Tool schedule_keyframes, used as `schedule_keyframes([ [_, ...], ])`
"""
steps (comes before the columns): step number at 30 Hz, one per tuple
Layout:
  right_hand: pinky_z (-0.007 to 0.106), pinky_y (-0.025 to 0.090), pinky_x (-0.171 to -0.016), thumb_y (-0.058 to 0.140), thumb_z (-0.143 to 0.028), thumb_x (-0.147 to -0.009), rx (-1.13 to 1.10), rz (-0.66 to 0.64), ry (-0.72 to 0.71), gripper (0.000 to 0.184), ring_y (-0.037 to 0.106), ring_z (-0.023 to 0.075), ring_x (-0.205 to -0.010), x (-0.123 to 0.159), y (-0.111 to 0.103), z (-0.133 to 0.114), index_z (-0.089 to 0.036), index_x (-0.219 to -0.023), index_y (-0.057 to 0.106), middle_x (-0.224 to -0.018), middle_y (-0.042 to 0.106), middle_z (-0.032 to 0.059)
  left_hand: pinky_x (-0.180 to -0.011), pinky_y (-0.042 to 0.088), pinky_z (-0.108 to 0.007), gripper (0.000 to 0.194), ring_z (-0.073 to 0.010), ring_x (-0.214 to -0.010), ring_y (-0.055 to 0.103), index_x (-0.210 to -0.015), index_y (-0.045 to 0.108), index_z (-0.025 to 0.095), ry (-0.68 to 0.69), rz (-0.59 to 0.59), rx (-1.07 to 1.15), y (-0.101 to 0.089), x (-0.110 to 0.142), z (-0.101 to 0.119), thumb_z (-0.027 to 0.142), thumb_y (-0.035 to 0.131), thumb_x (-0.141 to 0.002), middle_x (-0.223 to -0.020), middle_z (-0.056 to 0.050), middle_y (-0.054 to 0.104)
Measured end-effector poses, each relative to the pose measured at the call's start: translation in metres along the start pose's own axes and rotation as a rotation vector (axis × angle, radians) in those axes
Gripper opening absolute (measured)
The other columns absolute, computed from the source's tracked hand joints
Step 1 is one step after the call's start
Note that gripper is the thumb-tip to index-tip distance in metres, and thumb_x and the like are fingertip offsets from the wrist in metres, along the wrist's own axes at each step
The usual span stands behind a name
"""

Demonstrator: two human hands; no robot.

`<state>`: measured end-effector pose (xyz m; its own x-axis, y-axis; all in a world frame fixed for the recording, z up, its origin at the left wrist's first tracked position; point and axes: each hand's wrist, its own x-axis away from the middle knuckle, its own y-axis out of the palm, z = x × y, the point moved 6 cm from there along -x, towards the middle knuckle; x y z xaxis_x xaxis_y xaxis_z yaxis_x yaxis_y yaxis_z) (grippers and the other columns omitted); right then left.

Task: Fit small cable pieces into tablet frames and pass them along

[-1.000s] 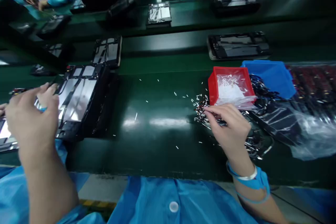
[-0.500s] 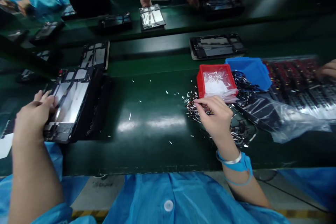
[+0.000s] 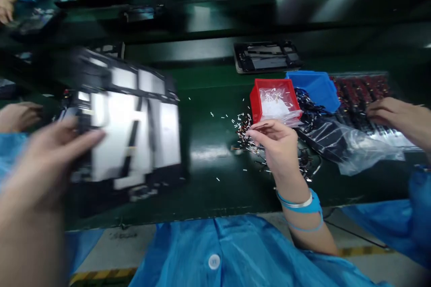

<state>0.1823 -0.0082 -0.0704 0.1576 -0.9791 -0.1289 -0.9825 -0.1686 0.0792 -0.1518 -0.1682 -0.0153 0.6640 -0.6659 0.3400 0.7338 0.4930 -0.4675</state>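
Observation:
My left hand (image 3: 50, 157), smeared by motion, grips an opened tablet (image 3: 156, 134) by its left edge. Silver panels and black strips show on the tablet, which is raised and tilted toward me. Above a pile of tiny metal and white pieces (image 3: 244, 136), my right hand (image 3: 278, 141) is closed in a pinch; whatever lies between its fingertips is too small to name. Just behind that hand stands a red bin (image 3: 256, 101) with a clear bag (image 3: 274, 105) of small white pieces inside.
A blue bin (image 3: 319, 92) and black cables (image 3: 308, 103) sit beside the red one. Clear plastic (image 3: 357, 150) lies in front. Co-workers' hands are at the right (image 3: 393, 114) and left (image 3: 20, 116). Another opened tablet (image 3: 269, 56) rests farther back.
My left hand has lifted the tablet off the stack at the left and swung it rightward, closer to me. My right hand stays pinched by the pile. The right-hand co-worker's hand reaches farther in.

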Motion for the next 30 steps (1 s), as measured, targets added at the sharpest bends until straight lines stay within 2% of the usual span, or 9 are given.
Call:
schedule_keyframes([
  [2, 0.021, 0.041, -0.041, 0.078, -0.019, -0.059, -0.069, -0.087, 0.127, 0.013, 0.059, 0.0101, -0.054, 0.004, 0.016, 0.004, -0.022, -0.064, 0.067, -0.066, 0.069, -0.0022, -0.064, 0.054, -0.028, 0.062, -0.0241, -0.079, 0.067, -0.105, 0.061, 0.016, -0.046, -0.156, 0.197, 0.058, 0.005, -0.024, 0.048, 0.082, -0.056, -0.088, -0.003, 0.071],
  [4, 0.021, 0.042, -0.042, 0.079, -0.021, -0.058, -0.070, -0.181, 0.223, 0.014, 0.058, 0.0093, -0.053, 0.010, 0.036, 0.009, -0.021, -0.064, 0.066, -0.066, 0.069, -0.0019, -0.065, 0.054, -0.028, 0.064, -0.0229, -0.076, 0.068, -0.101, 0.060, 0.015, -0.086, -0.264, 0.290, 0.104, 0.011, -0.046, 0.052, 0.081, -0.053, -0.086, -0.006, 0.072],
  [7, 0.022, 0.047, -0.051, 0.079, -0.022, -0.058, -0.020, -0.287, 0.312, 0.017, 0.060, 0.0094, -0.058, 0.019, 0.068, 0.019, -0.019, -0.071, 0.068, -0.065, 0.068, -0.0021, -0.057, 0.053, -0.030, 0.064, -0.0216, -0.064, 0.067, -0.104, 0.057, 0.016, -0.094, -0.416, 0.265, 0.131, 0.017, -0.068, 0.056, 0.076, -0.058, -0.075, -0.004, 0.070],
  [10, 0.023, 0.046, -0.054, 0.076, -0.021, -0.062, 0.047, -0.378, 0.375, 0.025, 0.060, 0.0093, -0.060, 0.028, 0.099, 0.032, -0.018, -0.086, 0.068, -0.066, 0.067, -0.0033, -0.049, 0.046, -0.028, 0.050, -0.0182, -0.049, 0.058, -0.103, 0.059, 0.017, 0.062, -0.433, -0.082, 0.111, 0.013, -0.074, 0.056, 0.067, -0.071, -0.057, 0.001, 0.062],
  [14, 0.024, 0.046, -0.060, 0.072, -0.016, -0.066, 0.134, -0.439, 0.385, 0.018, 0.062, 0.0097, -0.065, 0.035, 0.129, 0.046, -0.018, -0.083, 0.066, -0.066, 0.066, -0.0032, -0.060, 0.049, -0.028, 0.023, -0.0166, -0.064, 0.062, -0.100, 0.062, 0.019, 0.514, -0.112, -0.324, 0.069, 0.012, -0.066, 0.038, 0.054, -0.088, -0.074, -0.002, 0.066],
  [16, 0.026, 0.048, -0.064, 0.071, -0.014, -0.067, 0.166, -0.431, 0.382, 0.015, 0.062, 0.0100, -0.066, 0.035, 0.137, 0.050, -0.018, -0.079, 0.065, -0.066, 0.066, -0.0033, -0.069, 0.052, -0.028, 0.017, -0.0182, -0.082, 0.065, -0.103, 0.060, 0.019, 0.774, -0.081, -0.369, 0.068, 0.023, -0.065, 0.027, 0.053, -0.090, -0.092, -0.006, 0.068],
  [19, 0.025, 0.048, -0.064, 0.070, -0.012, -0.067, 0.223, -0.388, 0.359, 0.013, 0.062, 0.0097, -0.066, 0.031, 0.140, 0.053, -0.018, -0.077, 0.063, -0.067, 0.065, -0.0034, -0.081, 0.054, -0.033, 0.027, -0.0228, -0.100, 0.064, -0.116, 0.056, 0.016, 1.047, -0.115, -0.475, 0.080, 0.037, -0.068, 0.019, 0.053, -0.089, -0.111, -0.012, 0.065],
  [23, 0.025, 0.049, -0.066, 0.067, -0.010, -0.069, 0.276, -0.350, 0.297, 0.011, 0.061, 0.0088, -0.066, 0.029, 0.140, 0.052, -0.018, -0.075, 0.062, -0.068, 0.064, -0.0037, -0.075, 0.054, -0.038, 0.039, -0.0291, -0.100, 0.063, -0.127, 0.052, 0.014, 1.202, -0.147, -0.633, 0.092, 0.044, -0.072, 0.026, 0.053, -0.090, -0.119, -0.018, 0.062],
  [30, 0.024, 0.045, -0.059, 0.065, -0.012, -0.072, 0.431, -0.433, 0.221, 0.007, 0.059, 0.0088, -0.063, 0.027, 0.144, 0.046, -0.017, -0.074, 0.061, -0.069, 0.065, -0.0024, -0.075, 0.053, -0.038, 0.040, -0.0303, -0.104, 0.063, -0.127, 0.053, 0.013, 1.227, -0.115, -0.684, 0.095, 0.046, -0.073, 0.031, 0.052, -0.091, -0.119, -0.018, 0.063],
])
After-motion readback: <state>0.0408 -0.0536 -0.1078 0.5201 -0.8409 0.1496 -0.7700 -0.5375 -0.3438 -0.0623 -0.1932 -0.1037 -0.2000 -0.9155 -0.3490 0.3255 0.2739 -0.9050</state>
